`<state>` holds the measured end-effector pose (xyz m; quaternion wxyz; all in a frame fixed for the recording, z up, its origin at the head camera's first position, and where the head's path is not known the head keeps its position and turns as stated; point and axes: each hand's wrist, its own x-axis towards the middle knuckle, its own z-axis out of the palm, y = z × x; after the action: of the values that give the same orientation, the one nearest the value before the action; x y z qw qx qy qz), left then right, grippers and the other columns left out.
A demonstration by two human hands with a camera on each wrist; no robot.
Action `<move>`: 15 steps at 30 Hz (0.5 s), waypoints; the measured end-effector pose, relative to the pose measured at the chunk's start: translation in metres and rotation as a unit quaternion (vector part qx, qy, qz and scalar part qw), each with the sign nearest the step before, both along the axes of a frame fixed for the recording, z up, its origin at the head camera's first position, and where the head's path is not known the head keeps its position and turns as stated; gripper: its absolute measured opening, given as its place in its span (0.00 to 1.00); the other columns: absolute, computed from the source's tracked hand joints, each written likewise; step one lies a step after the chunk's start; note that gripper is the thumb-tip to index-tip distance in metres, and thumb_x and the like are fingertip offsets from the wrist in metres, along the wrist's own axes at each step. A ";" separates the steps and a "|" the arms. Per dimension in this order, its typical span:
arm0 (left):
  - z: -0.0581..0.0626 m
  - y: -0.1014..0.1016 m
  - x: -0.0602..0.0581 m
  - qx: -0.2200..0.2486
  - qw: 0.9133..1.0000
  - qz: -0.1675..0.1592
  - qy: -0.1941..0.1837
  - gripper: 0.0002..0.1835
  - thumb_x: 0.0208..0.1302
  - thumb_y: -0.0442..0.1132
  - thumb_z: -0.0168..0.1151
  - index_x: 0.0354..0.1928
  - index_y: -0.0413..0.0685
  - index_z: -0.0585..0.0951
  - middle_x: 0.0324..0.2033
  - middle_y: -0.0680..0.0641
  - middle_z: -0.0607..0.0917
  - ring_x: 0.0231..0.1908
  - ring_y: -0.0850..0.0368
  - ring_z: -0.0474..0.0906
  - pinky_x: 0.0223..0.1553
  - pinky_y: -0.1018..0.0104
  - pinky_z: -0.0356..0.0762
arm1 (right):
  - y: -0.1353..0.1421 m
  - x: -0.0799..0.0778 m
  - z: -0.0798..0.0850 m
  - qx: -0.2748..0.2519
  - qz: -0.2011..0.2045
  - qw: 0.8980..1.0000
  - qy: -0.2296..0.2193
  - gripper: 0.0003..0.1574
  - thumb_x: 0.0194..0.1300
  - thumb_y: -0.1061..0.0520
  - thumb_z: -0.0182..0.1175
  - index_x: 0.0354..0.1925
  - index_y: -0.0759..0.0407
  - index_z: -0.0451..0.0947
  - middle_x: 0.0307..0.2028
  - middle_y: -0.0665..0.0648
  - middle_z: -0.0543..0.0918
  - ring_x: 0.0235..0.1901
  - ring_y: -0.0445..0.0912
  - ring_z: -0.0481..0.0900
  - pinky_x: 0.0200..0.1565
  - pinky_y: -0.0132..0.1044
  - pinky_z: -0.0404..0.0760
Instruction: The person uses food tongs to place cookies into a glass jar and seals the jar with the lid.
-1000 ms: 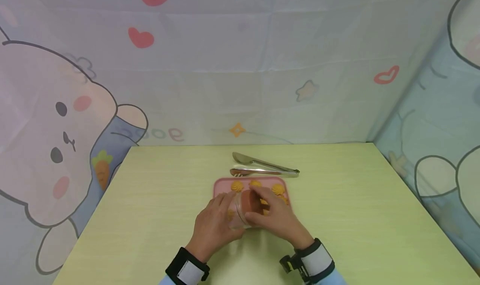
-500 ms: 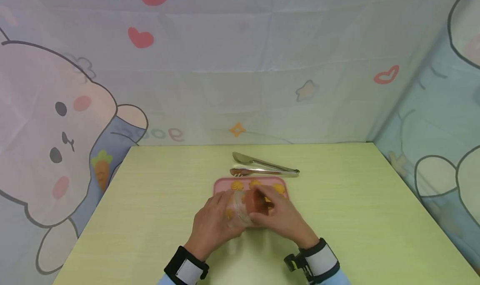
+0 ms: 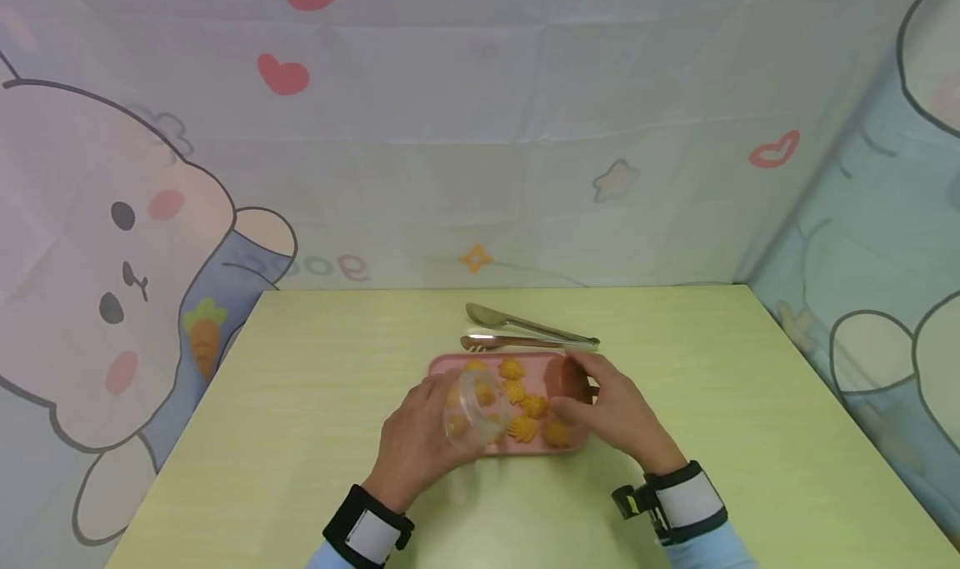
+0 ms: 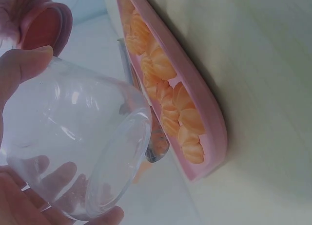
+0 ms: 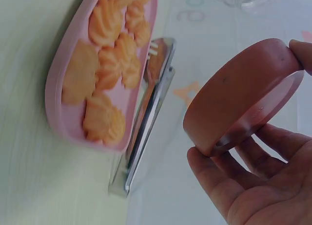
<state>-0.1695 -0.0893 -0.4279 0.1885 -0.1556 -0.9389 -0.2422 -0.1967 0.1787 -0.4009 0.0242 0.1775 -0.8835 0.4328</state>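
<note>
My left hand point(image 3: 412, 436) grips a clear jar point(image 4: 73, 122) tilted over the left part of the pink tray point(image 3: 538, 372); the jar looks empty in the left wrist view. Its mouth is uncovered. To its right, my right hand point(image 3: 618, 411) pinches a reddish-brown round lid point(image 5: 239, 91) by its rim, fingers on one side and thumb on the other. The lid is held apart from the jar, above the tray's right end. Several yellow piped cookies point(image 3: 522, 427) lie on the tray, partly hidden by the jar and hands.
Metal tongs point(image 3: 532, 343) with brownish tips lie just behind the tray, one arm towards the back. The pale yellow table point(image 3: 337, 361) runs back to a printed cloth backdrop point(image 3: 420, 177). Another cloth point(image 3: 885, 244) hangs at the right.
The lid has come off the jar. My right hand has carried it to the right, while my left hand with the jar has shifted slightly left, exposing more cookies.
</note>
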 end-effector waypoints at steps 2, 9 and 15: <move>0.001 -0.001 0.000 -0.001 1.000 0.002 0.001 0.48 0.36 0.60 0.74 0.62 0.46 0.71 0.49 0.45 0.81 0.43 0.52 0.77 0.30 0.52 0.81 | 0.009 -0.002 0.001 0.018 -0.014 1.000 -0.005 0.47 0.58 0.48 0.66 0.67 0.67 0.60 0.60 0.70 0.69 0.51 0.59 0.73 0.50 0.59 0.77; 0.004 -0.002 0.002 0.002 1.000 0.005 -0.005 0.49 0.37 0.58 0.74 0.64 0.48 0.69 0.52 0.45 0.80 0.45 0.51 0.77 0.30 0.51 0.80 | 0.042 -0.013 0.000 0.086 -0.058 0.994 -0.024 0.48 0.60 0.45 0.62 0.68 0.70 0.58 0.62 0.74 0.67 0.51 0.62 0.73 0.47 0.59 0.77; 0.004 -0.002 0.001 0.006 1.000 0.004 -0.008 0.48 0.38 0.59 0.74 0.64 0.48 0.69 0.51 0.44 0.80 0.42 0.52 0.77 0.28 0.54 0.79 | 0.065 -0.025 -0.013 0.202 -0.092 0.975 0.001 0.46 0.58 0.49 0.62 0.63 0.79 0.62 0.56 0.80 0.70 0.45 0.65 0.75 0.41 0.59 0.79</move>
<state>-0.1683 -0.0917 -0.4236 0.1828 -0.1486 -0.9395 -0.2485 -0.2219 0.2436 -0.4138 0.0289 0.0969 -0.9652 0.2410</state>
